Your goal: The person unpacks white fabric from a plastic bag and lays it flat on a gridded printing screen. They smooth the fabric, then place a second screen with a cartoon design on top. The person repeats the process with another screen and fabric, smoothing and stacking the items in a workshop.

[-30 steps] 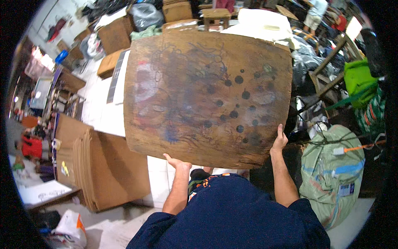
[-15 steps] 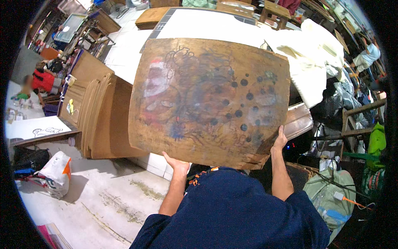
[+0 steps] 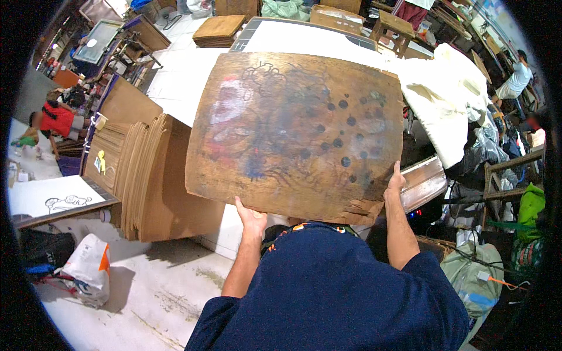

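Note:
A large brown wooden board [image 3: 293,140] fills the middle of the view, held up in front of me. Its face carries smeared red, white and blue stains, dark round spots and faint drawn lines; the lower right corner is chipped. My left hand [image 3: 252,220] grips the near edge, thumb on the face and fingers hidden beneath. At the right edge, close to the chipped corner, my right hand [image 3: 396,186] holds on with its thumb up and its other fingers out of sight. Beyond the board lies a white sheet with a dark border [image 3: 310,37].
Several upright brown boards [image 3: 146,181] stand packed together at left. A stack of boards [image 3: 219,29] lies at the far side. Cream cloth [image 3: 448,88] and a metal frame [image 3: 422,182] are at right. A white bag [image 3: 85,269] sits on the floor. Other people are farther off on both sides.
The board has tilted, its near edge now higher in view, and both hands have risen slightly with it. The surroundings have shifted a little downward in the picture.

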`<state>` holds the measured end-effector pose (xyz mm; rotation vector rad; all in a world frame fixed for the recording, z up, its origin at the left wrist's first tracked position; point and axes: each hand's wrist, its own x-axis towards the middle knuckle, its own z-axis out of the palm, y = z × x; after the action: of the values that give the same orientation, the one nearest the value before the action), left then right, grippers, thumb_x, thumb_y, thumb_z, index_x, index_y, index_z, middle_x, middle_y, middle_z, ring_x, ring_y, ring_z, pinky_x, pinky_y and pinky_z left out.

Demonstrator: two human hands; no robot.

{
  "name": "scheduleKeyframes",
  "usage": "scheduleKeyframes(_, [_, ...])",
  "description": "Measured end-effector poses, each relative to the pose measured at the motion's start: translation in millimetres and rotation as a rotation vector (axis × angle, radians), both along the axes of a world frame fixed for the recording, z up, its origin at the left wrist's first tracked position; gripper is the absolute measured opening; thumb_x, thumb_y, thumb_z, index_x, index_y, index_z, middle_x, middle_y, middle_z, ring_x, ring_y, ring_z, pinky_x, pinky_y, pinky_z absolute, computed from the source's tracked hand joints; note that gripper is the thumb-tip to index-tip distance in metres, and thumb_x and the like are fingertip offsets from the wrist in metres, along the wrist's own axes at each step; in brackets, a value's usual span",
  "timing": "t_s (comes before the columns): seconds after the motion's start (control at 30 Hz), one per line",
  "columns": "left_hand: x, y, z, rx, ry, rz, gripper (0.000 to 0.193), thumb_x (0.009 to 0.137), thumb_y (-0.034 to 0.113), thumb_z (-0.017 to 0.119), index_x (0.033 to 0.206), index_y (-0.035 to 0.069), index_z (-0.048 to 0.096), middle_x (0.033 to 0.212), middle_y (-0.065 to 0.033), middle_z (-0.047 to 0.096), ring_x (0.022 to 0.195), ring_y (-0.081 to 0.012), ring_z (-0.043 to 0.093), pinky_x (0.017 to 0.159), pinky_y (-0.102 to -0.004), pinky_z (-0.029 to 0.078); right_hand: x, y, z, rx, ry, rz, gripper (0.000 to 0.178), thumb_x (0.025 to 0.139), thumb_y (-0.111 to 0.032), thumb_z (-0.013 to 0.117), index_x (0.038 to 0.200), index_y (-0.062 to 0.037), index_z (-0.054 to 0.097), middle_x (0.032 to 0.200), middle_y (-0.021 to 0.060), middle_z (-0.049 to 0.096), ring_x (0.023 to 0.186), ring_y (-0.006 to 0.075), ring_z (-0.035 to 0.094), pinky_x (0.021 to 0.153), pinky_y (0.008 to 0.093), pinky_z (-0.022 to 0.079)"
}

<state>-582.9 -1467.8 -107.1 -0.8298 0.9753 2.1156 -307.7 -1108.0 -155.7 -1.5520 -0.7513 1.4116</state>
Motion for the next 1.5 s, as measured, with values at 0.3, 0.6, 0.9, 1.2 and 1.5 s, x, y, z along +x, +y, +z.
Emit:
scheduleKeyframes(0.3, [-51.9, -9.9, -15.7, 0.002, -0.053, -0.24, 0.072, 0.088, 0.061, 0.051, 0.14, 0.012, 0.038, 0.139, -0.0083, 0.044, 0.128, -0.026, 0.04, 0.109, -0.0431, 0.03, -30.2, -2.3, -11.3, -0.031, -0.104, -0.095, 0.051, 0.085, -0.049, 0.066, 0.08, 0.0011, 0.067, 0.083, 0.0033, 0.063, 0.072, 0.0157, 0.055, 0.07, 0.034, 0.046])
scheduleKeyframes(0.6, [-110.0, 51.7, -11.6, -0.017, -0.129, -0.278, 0.069, 0.088, 0.058, 0.053, 0.138, 0.011, 0.038, 0.137, -0.0108, 0.045, 0.125, -0.0288, 0.044, 0.108, -0.0466, 0.033, -79.2, 53.1, -20.1, -0.062, -0.131, -0.063, 0.052, 0.087, -0.046, 0.065, 0.095, 0.0051, 0.069, 0.091, 0.0059, 0.066, 0.079, 0.0155, 0.056, 0.075, 0.032, 0.046])
scheduleKeyframes(0.9, [-142.6, 70.1, -6.0, -0.148, -0.147, -0.429, 0.071, 0.085, 0.063, 0.054, 0.132, 0.011, 0.044, 0.127, -0.01, 0.053, 0.119, -0.0262, 0.05, 0.102, -0.044, 0.04, -93.6, 71.6, -33.3, -0.055, -0.324, -0.065, 0.056, 0.086, -0.048, 0.066, 0.103, 0.0059, 0.066, 0.102, 0.0081, 0.063, 0.089, 0.0196, 0.053, 0.083, 0.035, 0.043])
scheduleKeyframes(1.2, [-177.1, 68.5, -6.4, -0.205, -0.302, -0.526, 0.069, 0.087, 0.064, 0.051, 0.13, 0.011, 0.046, 0.119, -0.0094, 0.059, 0.11, -0.0235, 0.057, 0.098, -0.0414, 0.043, -112.0, 63.8, -35.1, -0.129, -0.481, -0.069, 0.057, 0.086, -0.051, 0.064, 0.086, 0.0061, 0.067, 0.088, 0.0074, 0.06, 0.081, 0.0192, 0.047, 0.077, 0.0361, 0.04])
scheduleKeyframes(1.5, [-187.2, 73.0, -0.7, -0.233, -0.305, -0.527, 0.064, 0.089, 0.064, 0.047, 0.12, 0.009, 0.054, 0.107, -0.0078, 0.066, 0.108, -0.0211, 0.059, 0.1, -0.0401, 0.042, -131.0, 65.5, -32.7, -0.144, -0.435, -0.147, 0.061, 0.087, -0.052, 0.061, 0.089, 0.0092, 0.068, 0.085, 0.0094, 0.065, 0.076, 0.0188, 0.052, 0.074, 0.0341, 0.043])
